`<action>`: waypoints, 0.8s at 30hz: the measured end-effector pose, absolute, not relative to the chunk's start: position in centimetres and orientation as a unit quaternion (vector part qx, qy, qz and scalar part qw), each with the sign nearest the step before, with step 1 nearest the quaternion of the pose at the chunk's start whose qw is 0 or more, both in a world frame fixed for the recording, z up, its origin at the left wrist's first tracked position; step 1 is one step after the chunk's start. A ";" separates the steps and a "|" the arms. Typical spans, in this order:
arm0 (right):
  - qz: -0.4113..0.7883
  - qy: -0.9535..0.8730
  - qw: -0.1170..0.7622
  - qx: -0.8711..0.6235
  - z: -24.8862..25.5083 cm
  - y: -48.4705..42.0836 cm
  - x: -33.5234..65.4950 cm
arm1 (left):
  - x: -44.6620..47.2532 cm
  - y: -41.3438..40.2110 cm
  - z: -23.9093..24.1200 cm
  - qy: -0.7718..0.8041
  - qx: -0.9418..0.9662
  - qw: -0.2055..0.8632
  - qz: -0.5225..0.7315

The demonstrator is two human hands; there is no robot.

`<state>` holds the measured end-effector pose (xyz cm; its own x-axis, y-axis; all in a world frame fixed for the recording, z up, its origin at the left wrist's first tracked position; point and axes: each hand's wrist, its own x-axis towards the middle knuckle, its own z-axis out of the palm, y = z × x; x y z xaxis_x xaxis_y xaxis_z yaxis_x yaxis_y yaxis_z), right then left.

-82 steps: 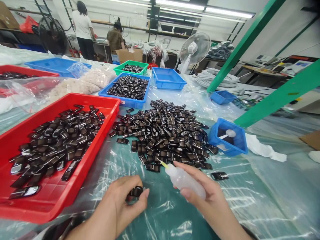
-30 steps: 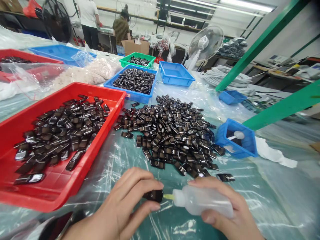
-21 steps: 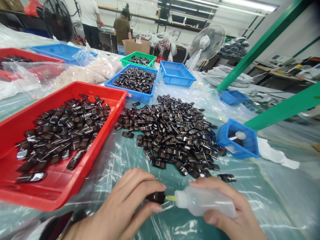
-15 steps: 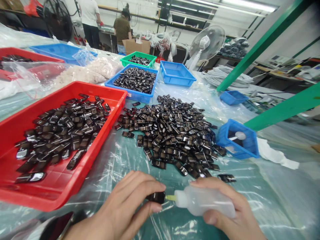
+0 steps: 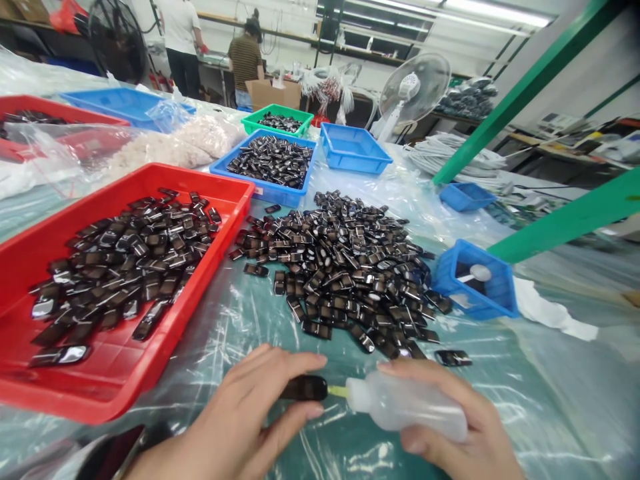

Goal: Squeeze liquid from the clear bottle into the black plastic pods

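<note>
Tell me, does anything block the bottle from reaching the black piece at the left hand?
Nothing visible does. The yellow tip of the bottle meets or nearly meets the end of the black piece; the left hand leaves that end uncovered.

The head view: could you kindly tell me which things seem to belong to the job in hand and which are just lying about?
Likely in the job:
squeeze bottle, in the right hand
dark piece at its tip, between the left hand's finger and thumb
pile of similar pieces

Likely just lying about:
crumpled white sheet
cardboard box
standing fan
</note>
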<state>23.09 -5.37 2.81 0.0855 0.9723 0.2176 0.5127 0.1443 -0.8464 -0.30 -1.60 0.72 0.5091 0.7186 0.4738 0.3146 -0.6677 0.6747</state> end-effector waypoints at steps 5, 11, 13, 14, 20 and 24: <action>0.237 -0.638 0.437 -0.587 2.4 -5.4 23.3 | -0.6 -1.4 0.1 0.326 0.847 0.246 0.340; 0.244 -0.645 0.449 -0.568 2.5 -5.2 23.3 | -0.8 -1.5 0.5 0.361 0.849 0.214 0.320; 0.242 -0.656 0.441 -0.563 2.6 -5.1 23.6 | -0.9 -1.5 0.6 0.360 0.844 0.208 0.337; 0.243 -0.666 0.429 -0.559 2.7 -5.1 23.8 | -0.9 -1.5 0.7 0.359 0.842 0.209 0.343; 0.259 -0.688 0.376 -0.564 3.2 -5.0 24.7 | -1.0 -1.3 0.5 0.359 0.839 0.218 0.346; 0.261 -0.677 0.382 -0.573 3.2 -5.0 24.4 | -1.0 -1.3 0.3 0.361 0.835 0.215 0.356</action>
<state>24.44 -4.97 3.24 -0.0523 0.9746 0.2180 0.5754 0.2078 -0.7910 -1.02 -1.30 0.30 0.4863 0.7556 0.4389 0.4491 -0.6470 0.6162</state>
